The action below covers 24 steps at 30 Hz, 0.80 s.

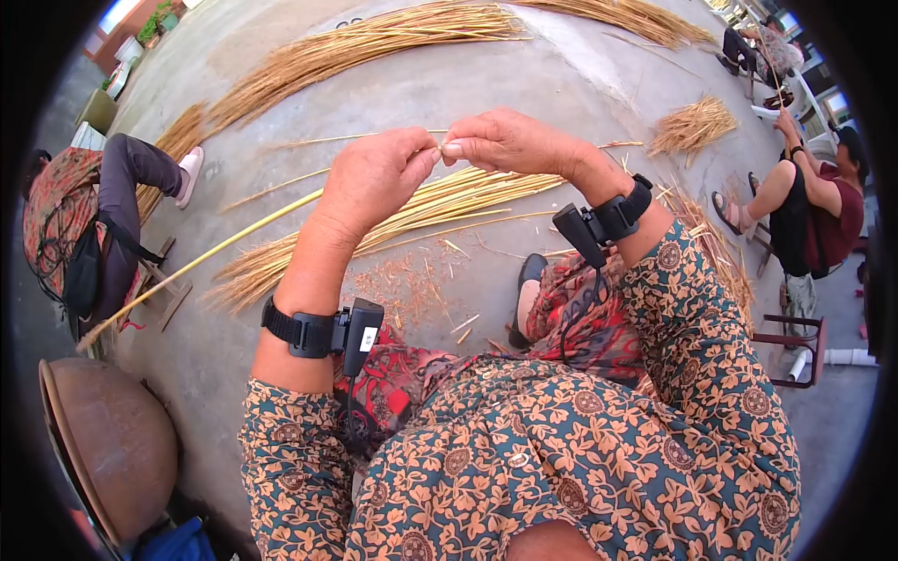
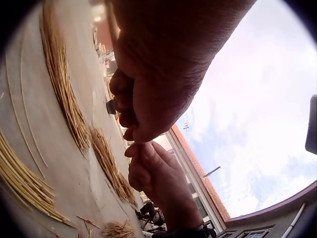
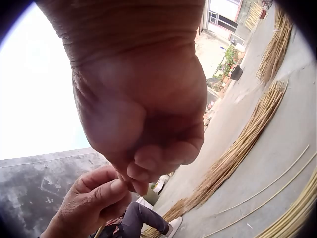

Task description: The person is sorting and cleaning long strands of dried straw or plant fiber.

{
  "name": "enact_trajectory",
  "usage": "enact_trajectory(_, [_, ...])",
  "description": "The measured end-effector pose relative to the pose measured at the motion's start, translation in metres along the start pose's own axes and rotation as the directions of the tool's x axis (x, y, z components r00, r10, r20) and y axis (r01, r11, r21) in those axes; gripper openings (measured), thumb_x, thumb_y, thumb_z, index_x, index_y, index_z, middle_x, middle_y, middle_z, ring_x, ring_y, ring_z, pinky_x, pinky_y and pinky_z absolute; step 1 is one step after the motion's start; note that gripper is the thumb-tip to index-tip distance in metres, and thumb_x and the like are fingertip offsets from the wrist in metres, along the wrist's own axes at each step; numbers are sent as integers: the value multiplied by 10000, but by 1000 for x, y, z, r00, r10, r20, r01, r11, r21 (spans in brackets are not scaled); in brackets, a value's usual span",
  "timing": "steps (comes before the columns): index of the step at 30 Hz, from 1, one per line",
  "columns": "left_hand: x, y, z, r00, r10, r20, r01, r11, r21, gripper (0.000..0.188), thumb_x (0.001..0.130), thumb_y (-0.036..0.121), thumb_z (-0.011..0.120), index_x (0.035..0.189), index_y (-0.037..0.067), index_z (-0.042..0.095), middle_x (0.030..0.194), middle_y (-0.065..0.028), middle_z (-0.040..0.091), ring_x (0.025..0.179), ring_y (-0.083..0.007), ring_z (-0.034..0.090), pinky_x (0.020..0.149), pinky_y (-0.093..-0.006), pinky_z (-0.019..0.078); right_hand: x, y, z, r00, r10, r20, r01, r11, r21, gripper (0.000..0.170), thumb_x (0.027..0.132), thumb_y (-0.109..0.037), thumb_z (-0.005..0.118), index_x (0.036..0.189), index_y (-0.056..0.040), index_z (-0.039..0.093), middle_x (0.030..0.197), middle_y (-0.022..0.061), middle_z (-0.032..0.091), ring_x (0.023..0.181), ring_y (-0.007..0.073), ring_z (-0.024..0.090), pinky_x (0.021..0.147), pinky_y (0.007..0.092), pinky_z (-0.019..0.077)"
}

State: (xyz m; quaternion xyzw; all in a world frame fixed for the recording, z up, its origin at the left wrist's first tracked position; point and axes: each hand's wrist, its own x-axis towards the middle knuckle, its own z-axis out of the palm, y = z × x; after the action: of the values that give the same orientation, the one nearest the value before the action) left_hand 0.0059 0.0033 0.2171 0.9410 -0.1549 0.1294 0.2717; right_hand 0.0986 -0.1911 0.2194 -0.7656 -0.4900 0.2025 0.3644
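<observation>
A long straw-coloured stalk [image 1: 224, 245] runs from my left hand [image 1: 379, 178] down to the left, past the seated person there. The thumb and curled fingers of that hand grip the stalk near its upper end. At the same end, my right hand [image 1: 510, 145] pinches the tip between thumb and forefinger, so the fingertips of both hands meet in front of me. In the right wrist view, a short length of the stalk [image 3: 100, 230] shows below the left hand [image 3: 84, 203]. Below my hands, a bundle of similar stalks [image 1: 421, 220] lies on the concrete floor.
Larger brushy bundles [image 1: 355, 47] lie farther off, with a short pile [image 1: 692, 126] to the right. Reddish scraps [image 1: 402, 285] litter the floor near my feet. People sit at left [image 1: 70, 215] and right [image 1: 828, 206]. A big brown bowl-shaped vessel [image 1: 122, 449] stands lower left.
</observation>
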Motion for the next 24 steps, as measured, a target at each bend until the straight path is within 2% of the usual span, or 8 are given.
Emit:
enact_trajectory(5, [-6,15,-20,969,45,241,42,938,-344,177,843,243,637,915,85,676,732,-113,635,650,-218,585,622,-318,473,-23,-11,-18,896,9,444,-339,660,670,299,948,-328,528,964,-51,639,546,-80,363,481,25,327,427,191,263])
enact_trajectory(9, [-15,5,10,978,88,191,-45,975,-218,182,855,239,620,904,70,666,740,-105,641,659,-240,604,633,-329,487,-46,26,-54,829,524,195,-502,851,-153,235,881,-250,599,842,-27,665,545,-19,515,456,80,452,432,237,359])
enact_trajectory(11, [-16,15,20,975,34,220,-8,993,-121,201,854,260,598,884,71,659,798,-132,652,737,-313,623,667,-384,499,-75,61,-75,498,863,-80,-731,369,-574,169,751,-178,642,762,-11,668,647,115,656,632,182,655,555,316,495])
enact_trajectory(14, [-24,18,56,975,133,178,-120,989,-84,185,855,244,573,880,71,634,826,-128,645,790,-316,632,684,-432,503,-82,50,-84,589,744,-315,-682,250,-687,303,747,-266,715,896,-2,697,877,176,682,815,293,652,731,384,500])
enact_trajectory(17, [-25,40,80,969,158,191,-145,986,-83,158,846,209,564,845,61,618,804,-134,627,799,-323,634,691,-445,500,-36,33,-31,939,301,-166,-335,912,-239,394,836,-331,656,1069,-12,658,1024,154,673,945,258,636,825,354,483])
enact_trajectory(19, [-27,56,91,960,178,215,-167,984,-68,141,846,182,549,853,60,620,807,-132,629,810,-311,638,694,-431,504,-2,-7,8,956,214,202,-246,959,144,482,908,-399,567,1210,-25,582,1166,137,623,1076,236,579,916,332,444])
enact_trajectory(21, [-30,63,103,956,199,216,-196,980,-31,144,846,155,529,890,64,632,841,-130,645,822,-292,644,700,-403,513,22,-36,39,920,164,356,-236,957,168,524,913,-430,553,1249,-27,547,1240,138,574,1160,231,523,962,329,416])
enact_trajectory(24, [-26,57,136,994,-42,-102,-18,851,-525,207,846,120,495,984,83,644,921,-150,655,872,-267,639,775,-361,502,30,-51,68,870,108,482,-237,948,214,526,927,-387,546,1306,-29,484,1285,150,532,1205,232,486,997,330,392])
